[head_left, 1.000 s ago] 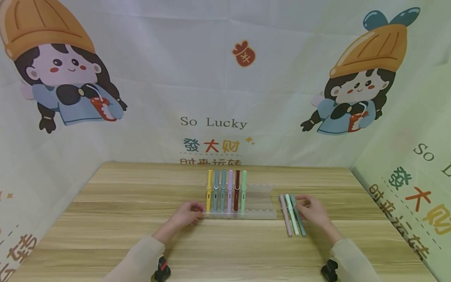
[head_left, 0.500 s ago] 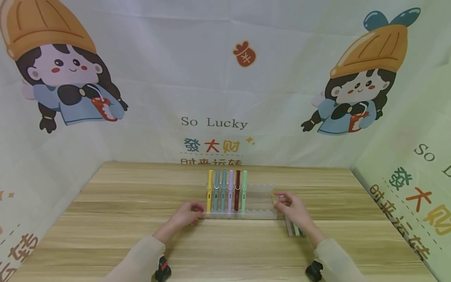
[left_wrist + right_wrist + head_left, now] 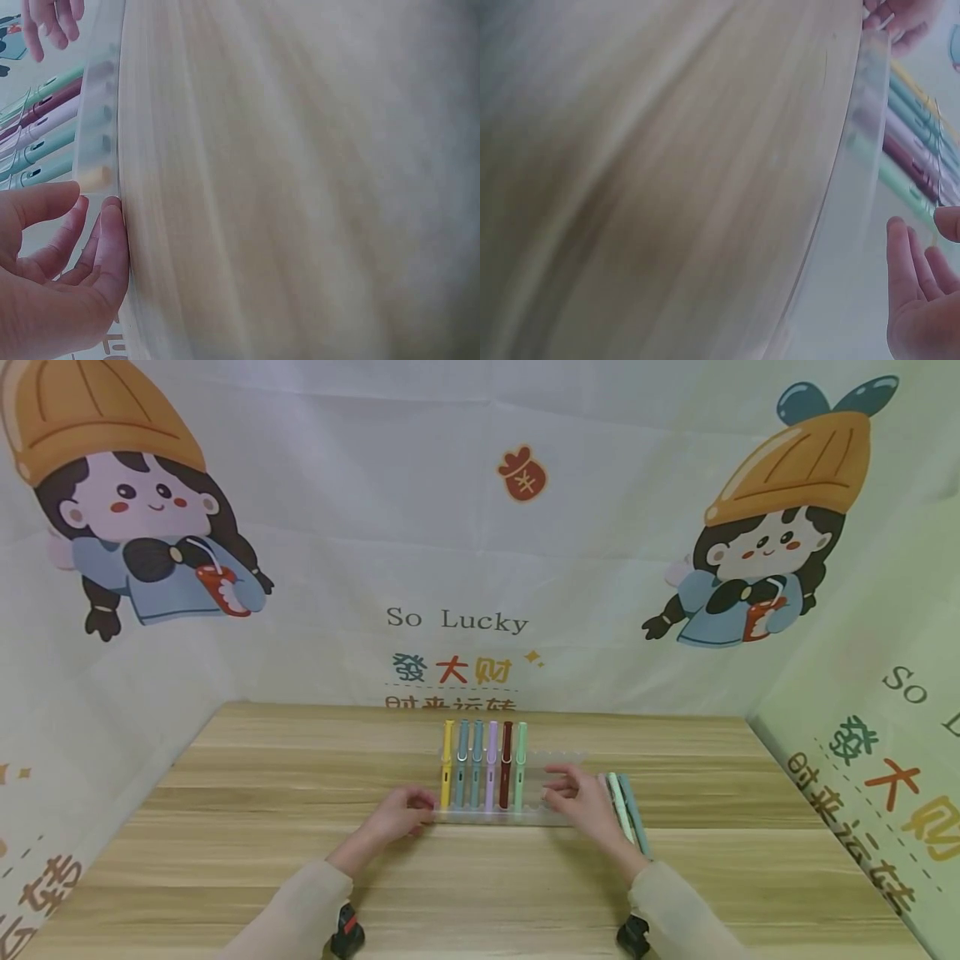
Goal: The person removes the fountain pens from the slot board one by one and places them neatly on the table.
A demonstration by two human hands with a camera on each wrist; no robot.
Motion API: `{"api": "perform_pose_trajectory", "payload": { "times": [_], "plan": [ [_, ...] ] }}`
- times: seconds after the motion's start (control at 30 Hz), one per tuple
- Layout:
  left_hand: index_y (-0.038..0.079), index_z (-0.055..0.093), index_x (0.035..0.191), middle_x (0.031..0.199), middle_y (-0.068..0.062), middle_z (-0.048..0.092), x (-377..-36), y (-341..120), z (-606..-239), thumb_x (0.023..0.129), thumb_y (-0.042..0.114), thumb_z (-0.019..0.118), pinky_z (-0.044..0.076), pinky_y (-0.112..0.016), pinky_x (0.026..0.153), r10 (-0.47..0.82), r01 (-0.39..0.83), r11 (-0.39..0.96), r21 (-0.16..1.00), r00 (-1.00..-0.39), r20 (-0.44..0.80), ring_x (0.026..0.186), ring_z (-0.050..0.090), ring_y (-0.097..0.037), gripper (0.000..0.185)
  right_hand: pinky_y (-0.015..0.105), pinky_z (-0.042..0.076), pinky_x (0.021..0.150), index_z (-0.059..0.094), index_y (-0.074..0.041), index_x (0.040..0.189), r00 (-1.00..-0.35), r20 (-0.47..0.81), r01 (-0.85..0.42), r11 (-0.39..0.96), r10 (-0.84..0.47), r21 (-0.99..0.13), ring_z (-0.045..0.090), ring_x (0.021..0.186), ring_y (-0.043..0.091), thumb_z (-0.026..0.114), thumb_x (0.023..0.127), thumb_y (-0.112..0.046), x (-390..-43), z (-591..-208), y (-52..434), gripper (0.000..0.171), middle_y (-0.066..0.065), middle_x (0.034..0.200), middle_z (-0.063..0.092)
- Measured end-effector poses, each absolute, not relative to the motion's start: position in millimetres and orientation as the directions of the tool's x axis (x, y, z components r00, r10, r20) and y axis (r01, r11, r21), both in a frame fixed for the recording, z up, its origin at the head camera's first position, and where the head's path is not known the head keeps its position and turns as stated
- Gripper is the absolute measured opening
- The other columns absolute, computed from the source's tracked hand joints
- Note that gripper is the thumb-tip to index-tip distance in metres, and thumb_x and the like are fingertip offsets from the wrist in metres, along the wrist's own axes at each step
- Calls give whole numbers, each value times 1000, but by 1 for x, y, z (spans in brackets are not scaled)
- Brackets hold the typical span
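I see two bare hands, left hand point(image 3: 401, 814) and right hand point(image 3: 581, 802), beige long sleeves point(image 3: 300, 910), and a black-and-red camera unit point(image 3: 347, 935) under each wrist.

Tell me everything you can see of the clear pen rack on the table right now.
The pen rack looks like frosted clear plastic, with a scalloped front rail and a back rail. It stands near the middle of the wooden table. Six capped pens lean in its left slots: yellow, two blue-grey, lilac, dark red, mint. The right slots look bare. The left hand holds its left end; the right hand is over its right part, contact unclear.
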State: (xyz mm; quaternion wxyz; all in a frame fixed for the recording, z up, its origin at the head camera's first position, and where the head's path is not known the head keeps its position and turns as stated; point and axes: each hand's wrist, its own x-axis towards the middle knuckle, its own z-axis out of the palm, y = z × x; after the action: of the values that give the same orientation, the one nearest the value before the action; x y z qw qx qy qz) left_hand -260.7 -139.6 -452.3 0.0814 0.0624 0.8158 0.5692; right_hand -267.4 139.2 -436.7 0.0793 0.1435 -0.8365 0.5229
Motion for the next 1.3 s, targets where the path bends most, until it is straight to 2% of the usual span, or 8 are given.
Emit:
{"api": "perform_pose_trajectory", "payload": {
  "times": [0.1, 0.13, 0.23, 0.47, 0.87, 1.3],
  "plan": [
    [-10, 53, 93, 78, -7, 55, -261, -140, -452, 80, -4, 57, 46, -29, 56, 200, 12, 338, 941, -978, -59, 67, 52, -16, 15, 38, 46, 75, 53, 4, 111, -942, 292, -335, 399, -167, -853, 61, 78, 26, 61, 78, 5, -269, -438, 131, 34, 17, 89, 63],
    [-10, 53, 93, 78, -7, 55, -261, -140, -452, 80, -4, 57, 46, -30, 56, 202, 13, 337, 941, -978, -58, 67, 52, -15, 16, 35, 49, 67, 52, 5, 112, -942, 290, -333, 391, -167, -858, 61, 78, 26, 60, 78, 5, -270, -438, 128, 35, 18, 89, 63],
    [-11, 53, 93, 78, -7, 55, -261, -140, -452, 79, -4, 58, 46, -30, 55, 204, 17, 335, 942, -977, -55, 66, 52, -15, 16, 31, 50, 67, 50, 5, 115, -944, 283, -326, 362, -168, -873, 60, 81, 28, 60, 78, 5, -271, -436, 121, 38, 21, 92, 61],
    [-10, 54, 93, 77, -7, 55, -262, -140, -453, 79, -5, 57, 46, -29, 55, 192, 6, 339, 941, -979, -63, 67, 52, -16, 15, 33, 49, 69, 44, 1, 123, -941, 292, -335, 346, -173, -876, 59, 85, 28, 60, 80, 1, -274, -432, 112, 46, 20, 97, 60],
    [-10, 54, 93, 77, -7, 55, -261, -139, -453, 79, -5, 57, 46, -28, 56, 192, 7, 347, 938, -979, -63, 68, 52, -17, 15, 29, 50, 66, 35, -2, 130, -951, 254, -302, 347, -177, -888, 60, 82, 28, 61, 74, 6, -283, -436, 103, 62, 22, 94, 59],
    [-9, 54, 93, 78, -8, 55, -263, -140, -453, 80, -5, 56, 45, -27, 55, 208, 19, 346, 938, -977, -57, 66, 52, -16, 14, 27, 50, 62, 39, -3, 127, -940, 317, -340, 444, -128, -829, 61, 75, 23, 61, 73, 9, -287, -440, 100, 58, 15, 84, 63]
  ]
}}
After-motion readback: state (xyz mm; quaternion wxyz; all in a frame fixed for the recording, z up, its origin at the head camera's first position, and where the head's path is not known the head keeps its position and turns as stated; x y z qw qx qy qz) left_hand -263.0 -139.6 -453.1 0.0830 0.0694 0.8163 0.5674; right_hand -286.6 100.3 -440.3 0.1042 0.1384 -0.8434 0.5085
